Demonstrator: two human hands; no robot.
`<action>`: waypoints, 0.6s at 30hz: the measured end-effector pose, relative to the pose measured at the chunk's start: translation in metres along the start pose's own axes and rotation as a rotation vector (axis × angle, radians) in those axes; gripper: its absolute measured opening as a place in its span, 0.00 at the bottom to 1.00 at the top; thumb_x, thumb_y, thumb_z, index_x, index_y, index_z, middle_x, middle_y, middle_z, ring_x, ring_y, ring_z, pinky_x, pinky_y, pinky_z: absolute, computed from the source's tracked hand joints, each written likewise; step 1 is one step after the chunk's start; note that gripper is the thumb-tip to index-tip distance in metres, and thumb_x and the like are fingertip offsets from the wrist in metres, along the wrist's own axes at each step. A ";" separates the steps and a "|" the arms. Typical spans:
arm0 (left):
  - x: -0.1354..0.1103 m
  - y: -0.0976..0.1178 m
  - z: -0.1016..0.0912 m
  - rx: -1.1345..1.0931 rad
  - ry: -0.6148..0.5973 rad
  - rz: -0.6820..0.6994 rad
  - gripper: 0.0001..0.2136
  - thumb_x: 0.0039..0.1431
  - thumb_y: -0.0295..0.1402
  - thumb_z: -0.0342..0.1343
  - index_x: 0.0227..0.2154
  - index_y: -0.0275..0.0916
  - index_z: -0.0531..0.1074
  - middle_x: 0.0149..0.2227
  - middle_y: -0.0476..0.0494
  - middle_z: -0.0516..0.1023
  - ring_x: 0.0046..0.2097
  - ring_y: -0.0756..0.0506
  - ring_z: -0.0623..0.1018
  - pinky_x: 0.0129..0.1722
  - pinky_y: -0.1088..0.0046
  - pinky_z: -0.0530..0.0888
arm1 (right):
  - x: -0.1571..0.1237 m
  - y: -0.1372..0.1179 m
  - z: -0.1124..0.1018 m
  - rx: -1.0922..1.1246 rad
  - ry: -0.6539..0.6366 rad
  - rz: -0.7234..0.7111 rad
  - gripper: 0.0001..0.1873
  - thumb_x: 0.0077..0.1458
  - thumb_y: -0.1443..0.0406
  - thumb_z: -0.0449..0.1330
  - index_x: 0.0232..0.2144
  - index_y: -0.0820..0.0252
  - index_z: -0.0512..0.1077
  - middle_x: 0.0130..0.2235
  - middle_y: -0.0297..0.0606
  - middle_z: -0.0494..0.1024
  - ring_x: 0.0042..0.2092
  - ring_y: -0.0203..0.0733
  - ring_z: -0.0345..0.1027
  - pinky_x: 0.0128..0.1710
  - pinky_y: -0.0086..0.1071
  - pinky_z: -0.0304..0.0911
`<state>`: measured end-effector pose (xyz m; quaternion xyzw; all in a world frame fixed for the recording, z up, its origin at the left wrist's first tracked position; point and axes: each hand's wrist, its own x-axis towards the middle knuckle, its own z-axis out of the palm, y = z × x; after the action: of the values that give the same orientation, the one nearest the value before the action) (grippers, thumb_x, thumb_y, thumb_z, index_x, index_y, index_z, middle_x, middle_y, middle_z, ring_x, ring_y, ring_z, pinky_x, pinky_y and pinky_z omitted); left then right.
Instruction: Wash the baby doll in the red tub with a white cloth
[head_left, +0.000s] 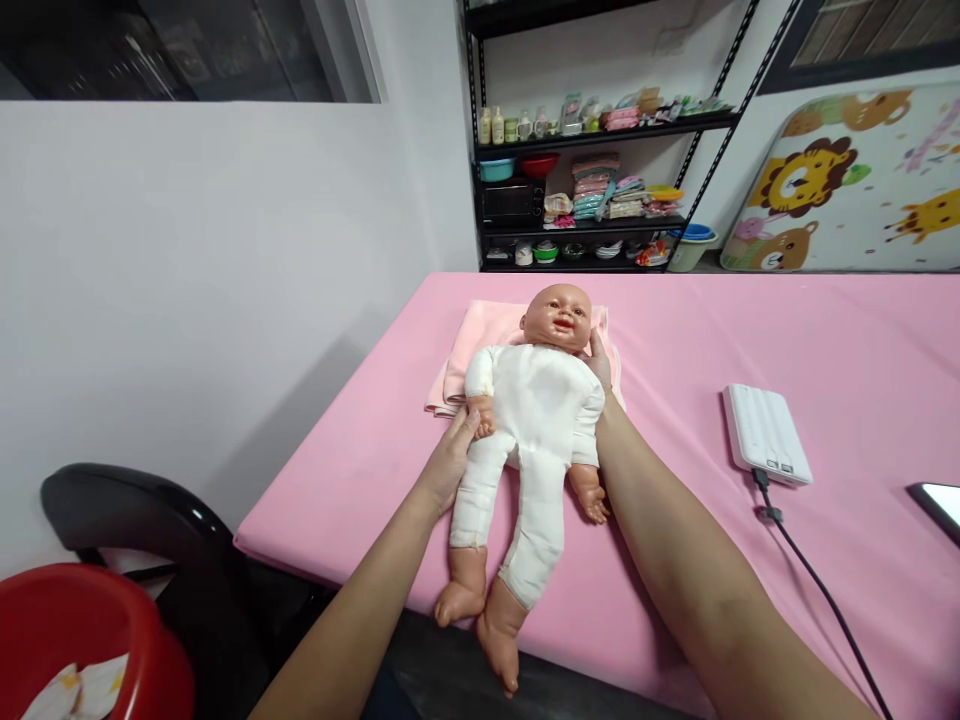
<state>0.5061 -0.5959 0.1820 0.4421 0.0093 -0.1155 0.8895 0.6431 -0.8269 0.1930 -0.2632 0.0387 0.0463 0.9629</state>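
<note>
A baby doll (536, 420) in a white cloth body lies face up on the pink table (750, 330), its head on a folded pink cloth (469, 350) and its feet past the near edge. My left hand (450, 460) sits against the doll's side and hip, its fingers partly tucked under the body. My right hand (600, 365) reaches beside the doll's shoulder and neck, mostly hidden behind the doll.
A white power bank (765, 435) with a black cable (817, 590) lies on the table's right. A phone edge (937, 505) shows at far right. A red basin (82, 640) and a black chair (142, 520) stand at lower left. Black shelves (592, 180) stand behind.
</note>
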 end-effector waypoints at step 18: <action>-0.006 0.005 0.019 -0.238 0.023 -0.360 0.24 0.79 0.48 0.45 0.57 0.36 0.79 0.43 0.37 0.86 0.50 0.37 0.85 0.56 0.54 0.81 | -0.021 -0.002 0.010 0.044 -0.137 -0.072 0.44 0.61 0.37 0.60 0.70 0.53 0.67 0.63 0.48 0.79 0.68 0.64 0.69 0.67 0.72 0.60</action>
<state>0.5001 -0.6068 0.1976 0.3262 0.1118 -0.2656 0.9003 0.6231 -0.8250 0.2042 -0.2396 -0.0359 0.0287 0.9698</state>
